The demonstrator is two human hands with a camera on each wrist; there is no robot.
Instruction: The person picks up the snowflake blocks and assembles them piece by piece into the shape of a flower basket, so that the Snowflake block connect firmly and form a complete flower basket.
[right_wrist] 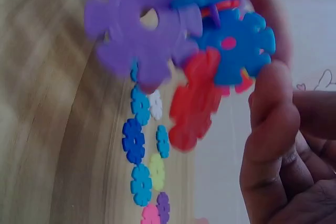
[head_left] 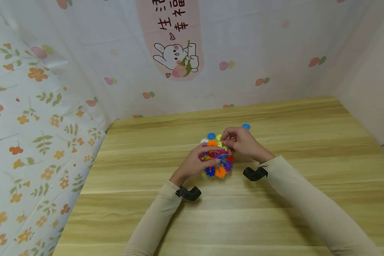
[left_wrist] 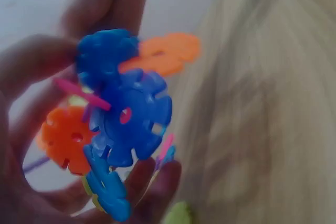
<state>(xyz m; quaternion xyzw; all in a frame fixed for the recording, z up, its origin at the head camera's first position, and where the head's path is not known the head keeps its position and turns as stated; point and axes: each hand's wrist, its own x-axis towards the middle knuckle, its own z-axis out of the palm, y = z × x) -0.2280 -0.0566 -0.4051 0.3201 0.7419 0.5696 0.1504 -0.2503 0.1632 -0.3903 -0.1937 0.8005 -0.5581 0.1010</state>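
Observation:
Interlocking plastic snowflake discs form a many-coloured cluster, with an orange disc [head_left: 220,172] on its near side. My left hand [head_left: 195,161] holds this cluster above the table, its fingers curved round the left and far sides. In the left wrist view, a dark blue disc [left_wrist: 134,114] faces the camera beside orange and light blue ones. My right hand [head_left: 244,145] pinches a yellow-green disc [head_left: 224,148] at the far right of the cluster, its fingertips close to the left fingers. The right wrist view shows a purple disc [right_wrist: 142,22] and a red disc [right_wrist: 194,103] jutting out near those fingers.
Several loose discs lie on the wooden table [head_left: 124,170] beyond the hands, including a blue disc [head_left: 246,126] and a white disc [head_left: 204,140]. A patterned cloth [head_left: 243,42] hangs behind the table's far edge. Each wrist wears a black camera mount.

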